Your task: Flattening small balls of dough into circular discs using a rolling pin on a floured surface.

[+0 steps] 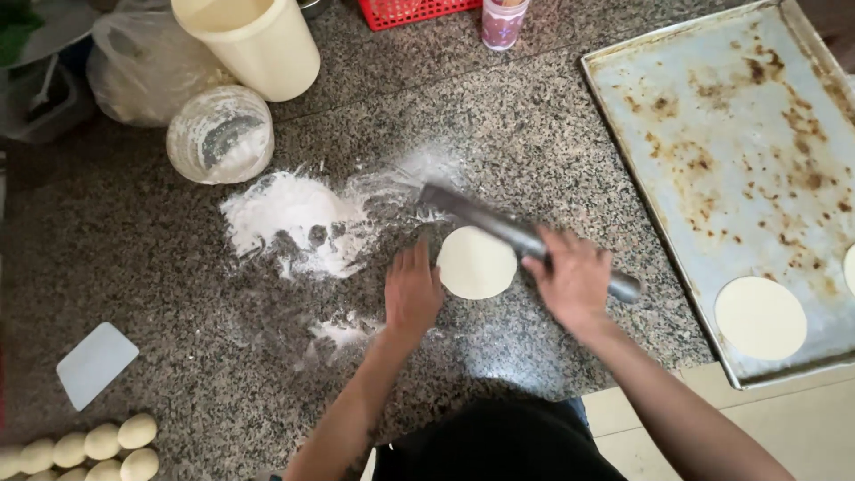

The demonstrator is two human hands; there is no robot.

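A flat round dough disc (475,264) lies on the speckled granite counter (178,294). My right hand (574,276) is closed around a grey metal rolling pin (485,221) that slants over the disc's far right edge. My left hand (411,292) rests flat on the counter, fingertips touching the disc's left edge. A heap of white flour (289,218) is spread just left of the disc.
A stained metal baking tray (730,151) at the right holds one rolled dough disc (761,317), with another at its right edge. Several dough balls (89,445) sit bottom left beside a white scraper (96,363). A floury jar (221,135), cream tub (258,44) and plastic bag (142,67) stand at the back.
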